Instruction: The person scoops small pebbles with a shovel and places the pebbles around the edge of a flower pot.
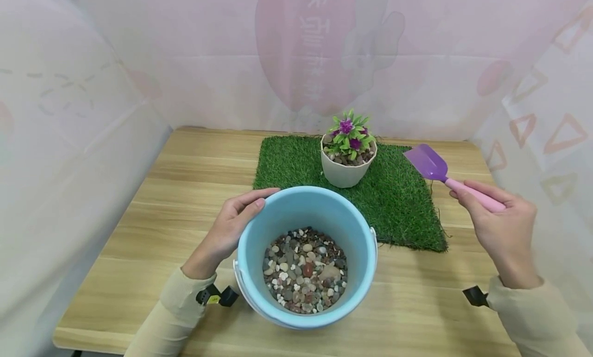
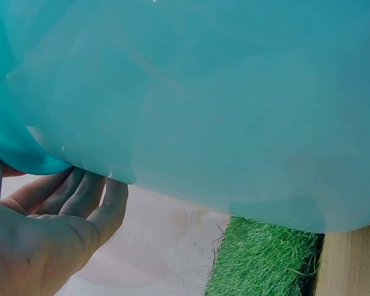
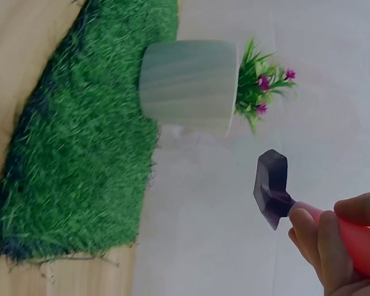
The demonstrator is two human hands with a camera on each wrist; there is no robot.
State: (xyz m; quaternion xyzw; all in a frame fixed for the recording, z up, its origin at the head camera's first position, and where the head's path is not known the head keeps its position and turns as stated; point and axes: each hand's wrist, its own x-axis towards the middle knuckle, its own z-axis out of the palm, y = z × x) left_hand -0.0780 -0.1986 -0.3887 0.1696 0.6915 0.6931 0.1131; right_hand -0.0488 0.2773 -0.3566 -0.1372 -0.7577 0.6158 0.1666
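Note:
A light blue bucket [image 1: 308, 192] with pebbles [image 1: 306, 269] in its bottom stands near the front of the table. My left hand [image 1: 236, 220] holds its far left rim, thumb at the lip and fingers along the outer wall; in the left wrist view the fingers [image 2: 83, 197] bend against the wall below the rim. Off to the right, my right hand [image 1: 502, 225] grips the pink handle of a small garden trowel [image 1: 428, 164] in the air. Its purple blade points up and left, towards a white flowerpot [image 1: 345, 172], and looks bare.
Under the flowerpot lies a green artificial grass mat [image 1: 403, 207]. Purple flowers with green leaves [image 1: 349, 133] rise from pebbles in the pot. The wooden table [image 1: 185, 192] has printed cloth walls [image 1: 208, 79] behind it and at both sides. A white bucket handle [image 1: 241, 282] hangs at the near side.

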